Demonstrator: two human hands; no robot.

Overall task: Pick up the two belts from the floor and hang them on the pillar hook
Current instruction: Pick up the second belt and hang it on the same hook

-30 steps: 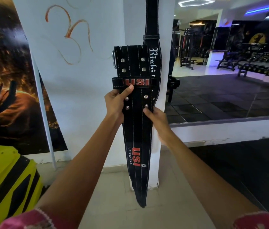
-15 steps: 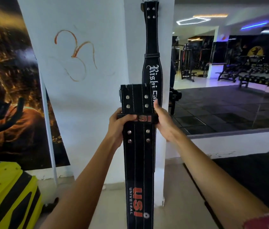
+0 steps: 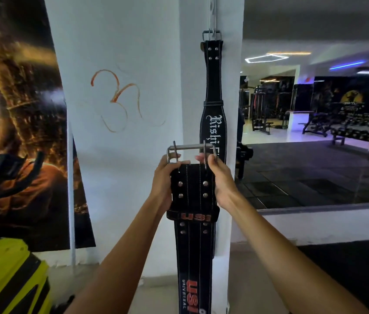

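While one black lifting belt (image 3: 213,98) with white gothic lettering already hangs down the white pillar (image 3: 133,64) from its metal buckle (image 3: 211,35) high on the corner, a second black belt (image 3: 192,245) printed "USI" in red is held upright in front of the pillar, below the hanging belt's buckle and overlapping its lower part. The left hand (image 3: 164,177) grips the left edge of the USI belt's top end, fingers wrapped behind the leather and thumb up against the left side of its steel double-prong buckle (image 3: 190,150). The right hand (image 3: 221,177) closes on the right edge in the same way, its fingers (image 3: 204,158) pinching the right prong near the top of the leather. The buckle frame stands above the hands, its bar level and both prongs pointing down to the belt end. A keeper loop (image 3: 193,215) marked "USI" wraps the belt just under the hands, and the rest of the strap drops straight toward the pale floor (image 3: 156,291), running out of the bottom of the view. An orange symbol (image 3: 120,98) is painted on the pillar's left face. A dark poster (image 3: 20,132) sits to the left, with a yellow-and-black object (image 3: 4,279) below it, and gym equipment (image 3: 315,123) shows at the right.
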